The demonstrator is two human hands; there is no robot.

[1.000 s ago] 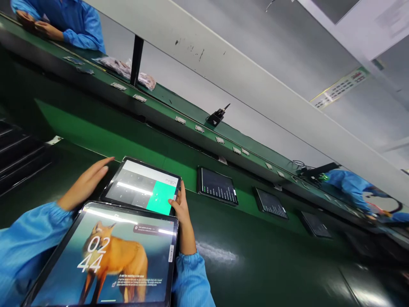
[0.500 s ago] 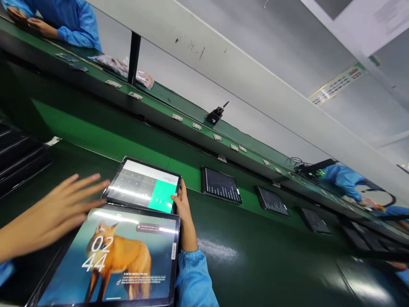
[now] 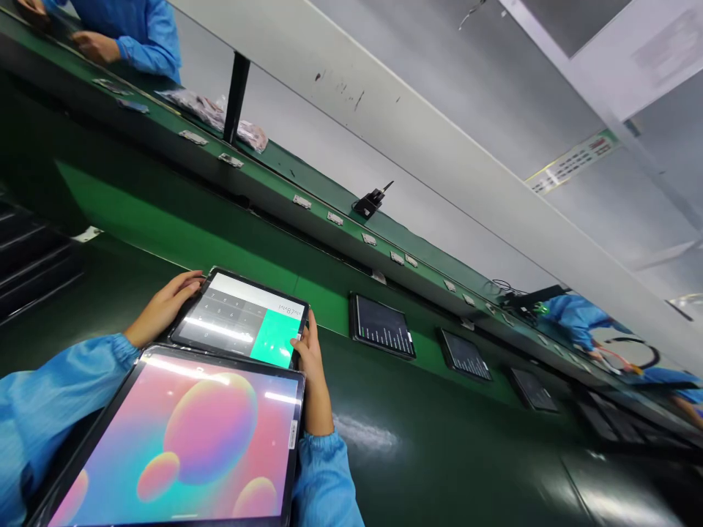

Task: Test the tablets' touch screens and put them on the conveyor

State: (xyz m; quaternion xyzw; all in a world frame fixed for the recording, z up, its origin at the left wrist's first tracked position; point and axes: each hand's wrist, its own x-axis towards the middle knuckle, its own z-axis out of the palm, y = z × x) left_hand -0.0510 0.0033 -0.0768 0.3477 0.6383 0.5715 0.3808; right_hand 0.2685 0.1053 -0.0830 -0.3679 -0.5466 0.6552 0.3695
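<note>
A tablet [image 3: 242, 318] showing a grey keypad and a green block lies on the dark green conveyor belt [image 3: 450, 439]. My left hand [image 3: 165, 307] grips its left edge with curled fingers. My right hand [image 3: 310, 351] holds its right edge, thumb on the screen corner. Closer to me lies a larger tablet [image 3: 187, 439] with a pink and orange bubble picture; it partly hides my forearms.
Three more lit tablets [image 3: 381, 326] [image 3: 466, 355] [image 3: 530, 388] lie in a row on the belt to the right. A raised green rail [image 3: 307, 190] carries small labels, a black device [image 3: 369, 201] and a plastic bag [image 3: 214, 117]. Other people in blue sleeves [image 3: 143, 29] [image 3: 582, 318] work beyond.
My left hand swept back from the near tablet and took hold of the far tablet's left edge. The near tablet's screen changed from a fox picture with a clock to coloured bubbles.
</note>
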